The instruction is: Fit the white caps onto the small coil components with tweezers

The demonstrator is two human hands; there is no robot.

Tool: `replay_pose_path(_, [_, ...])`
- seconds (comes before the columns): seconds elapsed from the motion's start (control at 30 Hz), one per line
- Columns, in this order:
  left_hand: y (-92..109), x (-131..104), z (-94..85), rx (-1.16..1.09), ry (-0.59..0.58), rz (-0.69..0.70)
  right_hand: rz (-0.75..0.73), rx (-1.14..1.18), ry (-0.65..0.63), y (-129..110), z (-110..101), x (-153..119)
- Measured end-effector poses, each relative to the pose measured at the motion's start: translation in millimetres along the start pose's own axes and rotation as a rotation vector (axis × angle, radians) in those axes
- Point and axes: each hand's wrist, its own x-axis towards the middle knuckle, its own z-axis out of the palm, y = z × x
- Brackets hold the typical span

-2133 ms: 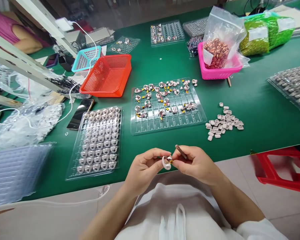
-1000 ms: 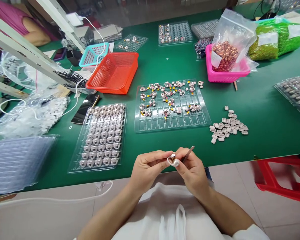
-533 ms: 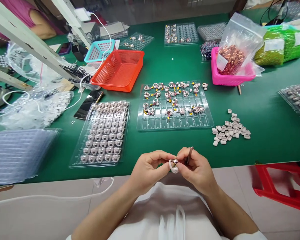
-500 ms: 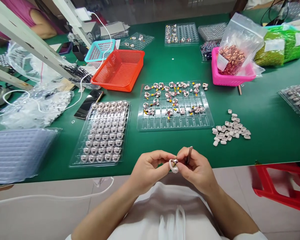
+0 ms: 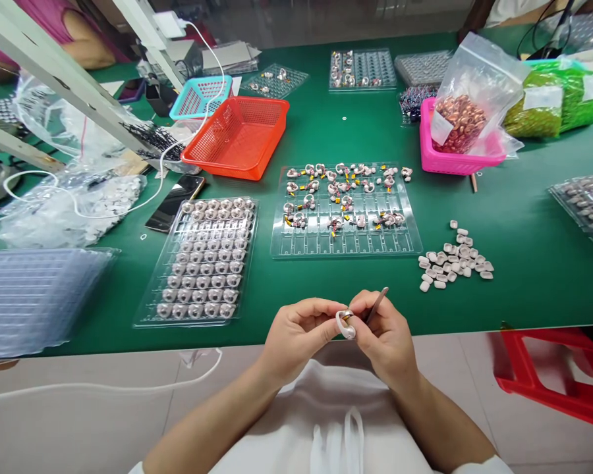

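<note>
Near the table's front edge, my left hand (image 5: 296,339) and my right hand (image 5: 388,336) meet, their fingertips pinching a small white curved piece (image 5: 346,325) between them. A thin brown tool (image 5: 377,304) sticks up from the fingers of my right hand. Beyond the hands lies a clear tray (image 5: 321,245) with small white parts bearing red and yellow bits. To its left is a clear tray (image 5: 145,309) with rows of shiny beige shells. A loose pile of small white caps (image 5: 452,262) rests on the green table to the right.
An orange basket (image 5: 244,135), a blue basket (image 5: 197,95) and a dark phone (image 5: 175,201) are at the left back. Stacked clear trays (image 5: 34,296) lie at far left. A pink basket (image 5: 459,161) holds a bag of copper-coloured parts. A red stool (image 5: 518,368) stands below right.
The brown tool in my right hand has tilted over to the right. The white piece has turned slightly between my fingertips, and the view has shifted a little.
</note>
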Motion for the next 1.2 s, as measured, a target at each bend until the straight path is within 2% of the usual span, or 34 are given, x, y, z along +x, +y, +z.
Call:
replay_pose_path(0.2, [-3,2,0.5,-0.006,-0.002,0.002,-0.048,-0.028,0.063,-1,6,1])
replay_pose_path(0.33, [-4,2,-1.0,-0.026,-0.023,0.013,-0.055,-0.051,0.052,-1,6,-2])
replay_pose_path(0.47, [-4,1,-4.0,0.003,-0.022,0.007,-0.09,-0.112,-0.005,-3,-6,-2])
replay_pose_path(0.7, [1,1,-6.5,0.047,0.024,0.032,-0.261,-0.115,0.126,-21,-34,7])
replay_pose_path(0.87, [1,0,-4.9,0.073,0.055,0.066,-0.28,0.059,0.037,-27,-36,-1])
replay_pose_path(1.03, [0,0,-3.0,0.101,0.099,0.102,-0.242,0.019,-0.025,-20,-35,-11])
replay_pose_path(1.2, [1,-1,-1.4,0.101,0.117,0.105,-0.26,-0.005,-0.02,-16,-34,-12])
